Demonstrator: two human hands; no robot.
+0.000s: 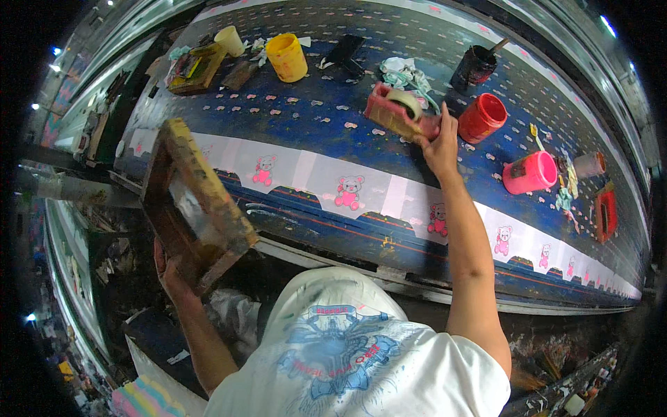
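Note:
My left hand [172, 270] is closed round the lower end of a wooden screen-printing frame [224, 189], stained with paint and held tilted off the table's near edge. Across the table, my right hand [442, 144] has its fingers and thumb round the right end of a smaller pink-stained wooden frame [390, 119]. A roll of tape [405, 104] sits in or against that smaller frame. Just behind lie crumpled rags [408, 74], and a red paint pot [482, 118] stands right of my fingers.
A long strip printed with pink bears [349, 192] runs along the table's near side. Farther back are a yellow pot [286, 58], a dark pot with a stick [474, 68] and a yellow-stained frame [200, 68]. A pink pot [529, 172] and a red frame [606, 214] are at right.

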